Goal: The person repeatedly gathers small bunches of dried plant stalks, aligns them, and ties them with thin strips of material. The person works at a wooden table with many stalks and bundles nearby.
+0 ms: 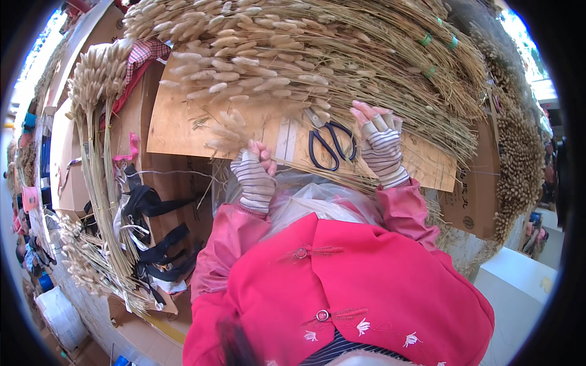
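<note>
Striped fingerless gloves cover both hands. My left hand (256,171) is closed around a small bunch of dried bunny-tail grass (231,130), its fluffy heads up and left of the fist and its stems running right across my lap. My right hand (380,135) is raised at the lower edge of a large heap of dried grass stems (366,78), fingers partly bent; whether it holds a stem is unclear. Between the hands, black-handled scissors (333,145) lie on a wooden board (197,130), blades towards the heap.
Tied grass bunches (98,151) stand at the left against cardboard boxes (153,183), beside black fabric strips (158,201). Green-banded bundles (425,40) lie at the upper right. More seed heads (517,174) are stacked at the far right. A plastic sheet (320,196) covers the lap.
</note>
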`<action>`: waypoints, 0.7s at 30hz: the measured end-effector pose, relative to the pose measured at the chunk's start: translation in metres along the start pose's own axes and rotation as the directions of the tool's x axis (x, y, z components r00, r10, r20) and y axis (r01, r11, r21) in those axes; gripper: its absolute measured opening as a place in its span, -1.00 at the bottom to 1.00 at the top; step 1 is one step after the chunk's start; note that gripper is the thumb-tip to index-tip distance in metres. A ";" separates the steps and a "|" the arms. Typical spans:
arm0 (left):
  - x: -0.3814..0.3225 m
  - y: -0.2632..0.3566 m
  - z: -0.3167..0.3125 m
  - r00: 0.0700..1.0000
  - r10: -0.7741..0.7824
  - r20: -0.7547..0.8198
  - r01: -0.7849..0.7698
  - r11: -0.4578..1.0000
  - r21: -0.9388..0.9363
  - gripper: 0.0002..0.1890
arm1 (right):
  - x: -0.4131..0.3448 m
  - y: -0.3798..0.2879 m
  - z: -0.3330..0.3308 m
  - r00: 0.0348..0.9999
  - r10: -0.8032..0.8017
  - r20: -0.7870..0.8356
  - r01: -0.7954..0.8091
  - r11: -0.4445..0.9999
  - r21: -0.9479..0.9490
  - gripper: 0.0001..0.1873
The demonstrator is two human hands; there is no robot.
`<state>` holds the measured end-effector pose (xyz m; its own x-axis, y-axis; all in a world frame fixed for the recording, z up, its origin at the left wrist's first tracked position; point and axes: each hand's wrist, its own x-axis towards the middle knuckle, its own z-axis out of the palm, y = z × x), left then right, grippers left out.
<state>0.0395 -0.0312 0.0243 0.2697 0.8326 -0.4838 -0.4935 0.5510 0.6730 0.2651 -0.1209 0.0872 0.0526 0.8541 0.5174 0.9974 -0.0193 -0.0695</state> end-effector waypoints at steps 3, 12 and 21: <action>-0.002 0.003 -0.005 1.000 0.008 -0.012 -0.008 1.000 -0.005 -0.75 | -0.013 0.010 0.019 0.890 0.173 0.422 -0.132 0.983 -0.125 -0.59; 0.006 -0.004 -0.014 0.999 0.027 -0.034 -0.029 0.998 -0.062 -0.73 | -0.006 0.050 0.061 0.896 0.301 0.327 -0.191 0.925 -0.328 -0.47; 0.008 0.000 -0.014 0.998 -0.007 -0.060 0.007 1.000 -0.006 -0.73 | 0.023 0.057 0.052 0.870 0.274 0.410 -0.081 0.899 -0.430 -0.53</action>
<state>0.0303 -0.0253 0.0128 0.2235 0.8235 -0.5214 -0.4969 0.5565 0.6659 0.3206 -0.0757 0.0509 0.2991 0.9508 0.0813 0.9139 -0.3099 0.2622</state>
